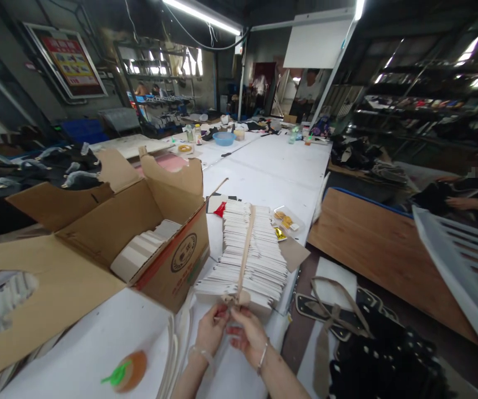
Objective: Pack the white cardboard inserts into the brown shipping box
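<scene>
A long bundle of thin white pieces stands on edge in a row on the white table. A beige strip runs lengthwise over it and bunches into a knot-like clump at the near end. My left hand and my right hand meet just below that clump. The fingers of both are pinched on the strip there; its exact ends are hidden by my fingertips. Some fingers of my right hand are curled below. Left of the bundle is an open cardboard box with a stack of white pieces inside.
An orange bottle with a green top lies at the front left. Beside the bundle are a snack tray and a red wrapper. Dark straps and pieces lie at right, near a brown board. A person's arm shows far right.
</scene>
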Demonstrator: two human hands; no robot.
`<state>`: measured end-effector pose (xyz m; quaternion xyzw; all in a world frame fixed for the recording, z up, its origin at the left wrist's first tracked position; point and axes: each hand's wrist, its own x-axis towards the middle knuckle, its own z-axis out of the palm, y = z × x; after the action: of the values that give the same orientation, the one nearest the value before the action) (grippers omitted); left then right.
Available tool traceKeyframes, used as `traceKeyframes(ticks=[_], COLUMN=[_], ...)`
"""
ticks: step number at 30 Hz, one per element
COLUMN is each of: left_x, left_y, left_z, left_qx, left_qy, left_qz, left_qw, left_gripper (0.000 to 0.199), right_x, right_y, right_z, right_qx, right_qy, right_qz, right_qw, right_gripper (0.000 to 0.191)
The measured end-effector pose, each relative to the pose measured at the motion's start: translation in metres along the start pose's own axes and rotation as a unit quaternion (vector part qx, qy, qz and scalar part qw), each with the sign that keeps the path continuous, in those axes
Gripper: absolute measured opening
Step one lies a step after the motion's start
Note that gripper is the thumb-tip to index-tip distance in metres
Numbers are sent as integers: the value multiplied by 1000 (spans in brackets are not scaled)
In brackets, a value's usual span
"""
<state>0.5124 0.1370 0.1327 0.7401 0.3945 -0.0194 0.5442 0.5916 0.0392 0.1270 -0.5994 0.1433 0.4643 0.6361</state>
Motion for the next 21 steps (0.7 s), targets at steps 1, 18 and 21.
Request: traceKeyframes(ticks=[1,18,21], left_x=[-2,24,28], left_y=[1,29,28], left_z=[-2,26,26], left_qx=[-6,-47,-89], left_qy=[4,-20,-26], left_qz=[14,-37,-30], left_qw=[1000,998,995], left_gripper=[23,38,38], right_x=[2,2,-1], right_y=[0,1,1], right_z=[5,-25,-24], right_qx=[1,-285,-323], right_qy=[-5,-35,-39], right_qz=[-5,-216,-242], right_qw=[1000,933,914], right_gripper=[46,38,29])
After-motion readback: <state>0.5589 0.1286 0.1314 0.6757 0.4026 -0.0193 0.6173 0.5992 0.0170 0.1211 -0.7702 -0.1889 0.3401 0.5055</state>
